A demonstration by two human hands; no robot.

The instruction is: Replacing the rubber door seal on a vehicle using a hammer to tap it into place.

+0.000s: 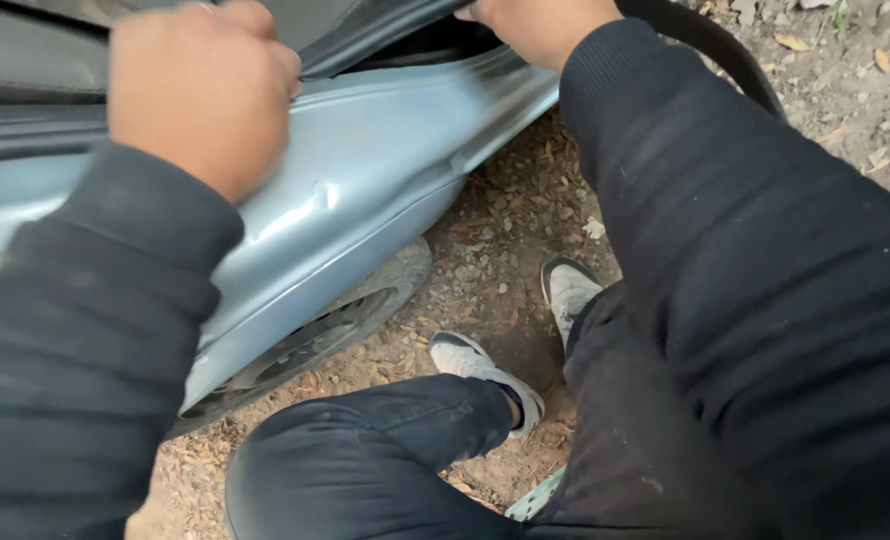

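My left hand (200, 90) is closed in a fist at the top left, gripping the edge of a dark seat (345, 35) on a scooter. My right hand (535, 25) is at the top centre, fingers curled onto the same dark seat edge where it meets the pale blue body panel (365, 170). Both arms wear black sleeves. A black strap or hose (725, 50) curves past my right wrist. What the fingers clamp underneath is hidden.
The pale blue panel slopes down over a tyre (365, 300) resting on dry dirt with leaf litter (505, 220). My legs in black trousers and two white shoes (485, 365) are crouched beside the wheel.
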